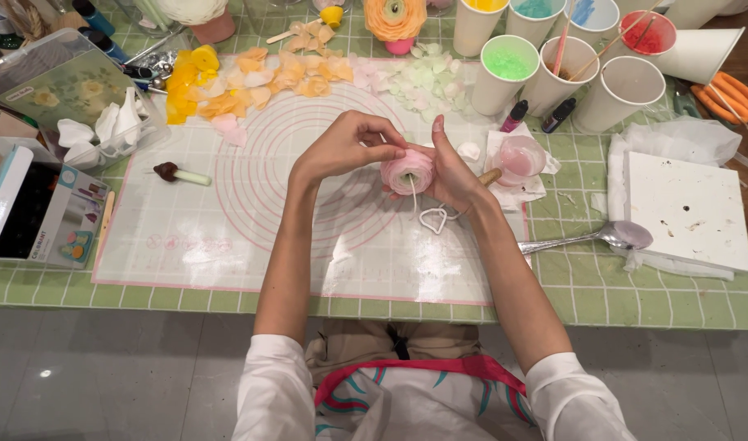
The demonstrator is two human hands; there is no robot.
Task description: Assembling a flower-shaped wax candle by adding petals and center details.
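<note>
Above the middle of the ringed mat (227, 204), the right hand (454, 170) cups a pale pink flower (407, 171), fingers curled round its back, while the left hand (347, 145) pinches its top edge with closed fingertips. A white thread (429, 214) dangles below. The flower looks light, soft and easily crushed; it is probably best held gently from behind. Its layered petals are rounded and glossy.

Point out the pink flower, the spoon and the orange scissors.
pink flower (407, 170), head view, on its outer petals between the hands.
spoon (627, 234), head view, on its bowl.
orange scissors (729, 94), head view, on the handles.
</note>
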